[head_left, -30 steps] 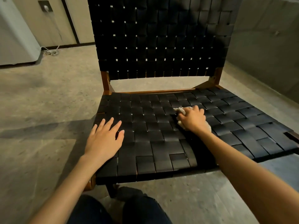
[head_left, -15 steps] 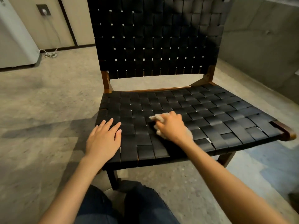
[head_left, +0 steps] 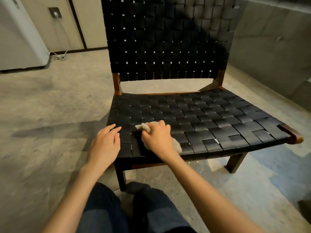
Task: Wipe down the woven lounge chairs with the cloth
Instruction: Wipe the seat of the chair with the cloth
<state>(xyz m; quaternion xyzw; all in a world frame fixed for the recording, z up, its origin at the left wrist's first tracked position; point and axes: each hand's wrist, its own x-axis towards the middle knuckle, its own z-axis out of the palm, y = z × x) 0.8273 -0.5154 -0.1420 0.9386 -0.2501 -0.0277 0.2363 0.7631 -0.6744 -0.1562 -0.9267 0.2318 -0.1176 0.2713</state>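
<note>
Beige cloth (head_left: pixel 143 128) is bunched under my right hand (head_left: pixel 157 137) on the front left part of the chair (head_left: pixel 210 118) seat, close to the front edge. Bunching gives a thick pad that follows the woven straps and, I judge, reaches the gaps between them. The fingers (head_left: pixel 161 124) of this hand are curled over the cloth and grip it, pressing it down onto the black weave. Cloth shows past the fingertips and beside the wrist.

My left hand (head_left: pixel 105 145) rests just beside it at the left front corner of the seat. Its fingers are extended and only slightly bent. They lie on the straps and hold nothing. I judge this hand is placed there to brace my weight and steady the chair against the wiping stroke. The two hands are near each other but not touching.

Seat area to the right and the back (head_left: pixel 168 39) lie well apart from the cloth. Whether they have been wiped cannot be told. The chair stands on a concrete floor (head_left: pixel 50 115), and I am low in front of it.
</note>
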